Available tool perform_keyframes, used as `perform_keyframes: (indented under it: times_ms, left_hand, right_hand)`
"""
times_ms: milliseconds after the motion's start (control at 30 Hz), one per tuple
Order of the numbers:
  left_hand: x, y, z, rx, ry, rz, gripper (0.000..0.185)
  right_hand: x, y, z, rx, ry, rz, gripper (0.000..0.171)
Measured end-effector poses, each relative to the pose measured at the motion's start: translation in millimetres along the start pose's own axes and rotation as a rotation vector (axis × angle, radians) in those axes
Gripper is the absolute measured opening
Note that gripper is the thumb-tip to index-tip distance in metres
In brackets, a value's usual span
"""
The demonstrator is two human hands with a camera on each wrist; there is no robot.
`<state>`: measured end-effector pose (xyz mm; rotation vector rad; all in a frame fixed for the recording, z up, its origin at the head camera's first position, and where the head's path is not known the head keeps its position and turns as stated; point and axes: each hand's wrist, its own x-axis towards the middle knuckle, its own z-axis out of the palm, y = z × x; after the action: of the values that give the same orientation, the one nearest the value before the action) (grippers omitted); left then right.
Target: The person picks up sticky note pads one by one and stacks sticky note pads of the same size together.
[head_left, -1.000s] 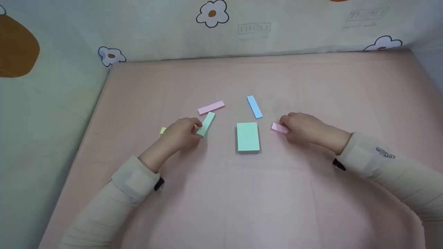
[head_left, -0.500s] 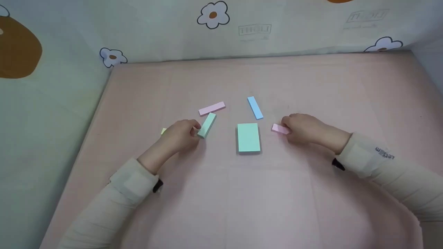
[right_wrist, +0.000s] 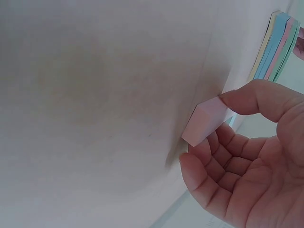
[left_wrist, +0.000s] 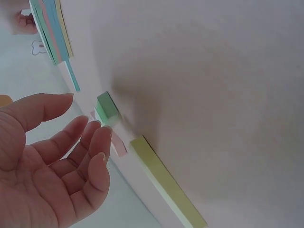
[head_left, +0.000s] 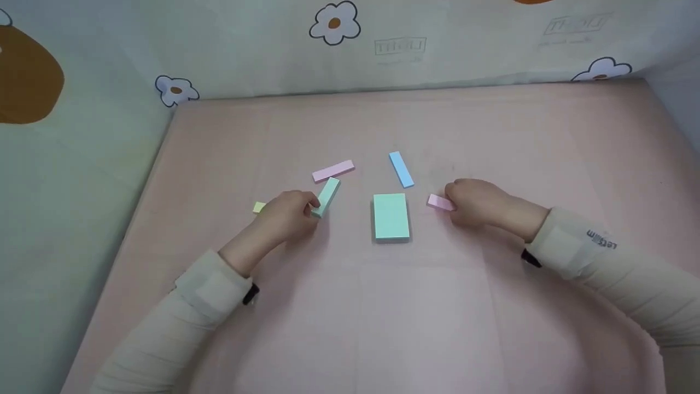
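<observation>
My right hand [head_left: 476,202] pinches one end of a short pink block [head_left: 439,202]; in the right wrist view the thumb presses one side of the pink block [right_wrist: 206,121], with fingers curled behind it. My left hand [head_left: 284,214] hovers by the lower end of a light green bar-shaped block [head_left: 328,194]. In the left wrist view, the thumb and loosely bent fingers of my left hand [left_wrist: 61,166] stand apart, and the green block [left_wrist: 108,107] lies just beyond the fingertips. A yellow block [left_wrist: 166,183] lies beside that hand, mostly hidden by it from the head camera.
A green-topped stack [head_left: 391,216] sits between the hands, layered in green, pink, blue and yellow in the wrist views. Behind it lies a blue block [head_left: 401,169]. Another pink block [head_left: 333,171] lies against the green block's far end. A flower-printed cloth wall [head_left: 284,60] borders the pink tabletop [head_left: 415,328].
</observation>
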<state>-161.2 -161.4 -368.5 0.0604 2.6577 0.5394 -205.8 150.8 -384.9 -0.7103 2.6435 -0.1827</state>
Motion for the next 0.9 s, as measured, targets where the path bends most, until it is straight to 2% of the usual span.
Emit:
perform_keyframes:
  times_ms: [100,367,533,700,900]
  left_hand:
    - [-2.9,7.3,0.8,0.014,-0.011,0.022,0.03]
    - [-11.5,27.8,15.7,0.073,-0.076,0.173,0.028]
    - [-14.6,37.4,26.1,0.119,-0.078,0.242,0.025]
    - [-11.4,44.5,37.9,0.123,-0.066,0.245,0.021]
    - [-4.8,55.6,48.1,0.096,-0.08,0.2,0.016]
  right_hand:
    - [0,0,1,-0.002,0.004,0.002,0.019]
    - [-1,2,0,-0.015,0.006,0.0,0.016]
    - [-1,3,0,-0.029,0.017,-0.032,0.011]
    - [-2,1,1,-0.026,0.022,-0.04,0.014]
    - [-2,-1,1,-0.014,0.012,-0.007,0.017]
